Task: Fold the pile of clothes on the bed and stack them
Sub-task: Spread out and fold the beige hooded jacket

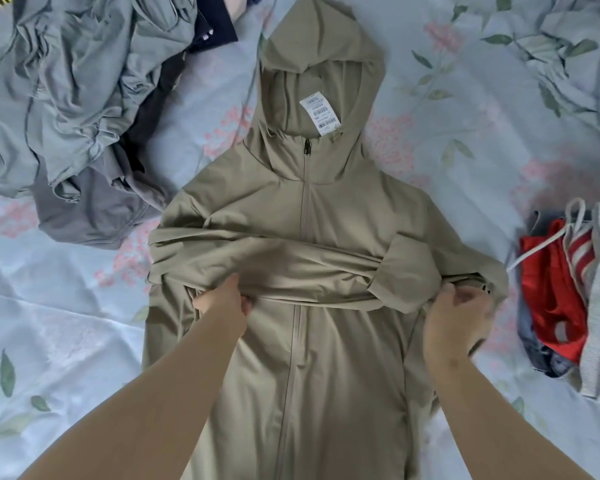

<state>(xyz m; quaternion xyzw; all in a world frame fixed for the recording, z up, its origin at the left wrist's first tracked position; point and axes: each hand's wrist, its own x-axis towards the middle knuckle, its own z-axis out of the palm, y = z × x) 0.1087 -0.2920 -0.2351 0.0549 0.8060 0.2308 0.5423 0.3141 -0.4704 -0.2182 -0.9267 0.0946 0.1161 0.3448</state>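
Head view puts the khaki hooded jacket [326, 358] straight below me, lying front-up and zipped on the bed [66, 323]. Its hood [319, 39] points away from me, and a white label [321, 114] shows inside the collar. Both sleeves [291, 268] lie crossed over the chest as one bunched band.

I see my left hand [222, 303] at the lower edge of that band, thumb on top and fingers curled underneath, gripping the fabric. My right hand [454, 320] is at the jacket's right edge, fingers bent and pinching the sleeve end. It is a little blurred, so I cannot make out the exact finger placement.

At far left lies the unfolded pile [77, 98], crumpled grey-green and dark grey garments, just beside the jacket's shoulder. On the right edge sits a stack [568, 289] apart from the jacket, with a red garment, a pale ribbed one and a white drawstring showing.
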